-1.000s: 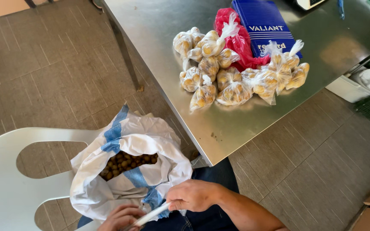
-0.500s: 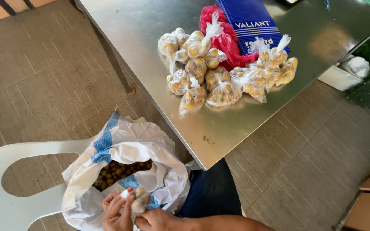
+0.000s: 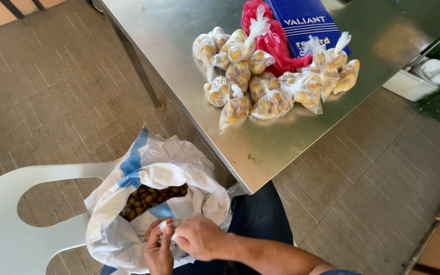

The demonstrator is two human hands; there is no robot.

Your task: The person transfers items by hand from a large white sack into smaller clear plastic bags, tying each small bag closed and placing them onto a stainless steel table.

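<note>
Both hands meet at six o'clock — left hand [image 3: 159,252] and right hand [image 3: 199,237] pinching a small clear plastic bag [image 3: 165,224] between fingertips, just beside the white woven sack of brown nuts [image 3: 154,198] on a white plastic chair [image 3: 21,219].

Grey tiled floor [image 3: 52,91], steel table [image 3: 179,51], white plastic chair [image 3: 11,214], daylight.

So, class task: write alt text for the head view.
Two hands, left hand and right hand, pinch a small clear bag over an open white sack of small brown fruit on a white chair. Tied bags lie on a metal table.
</note>
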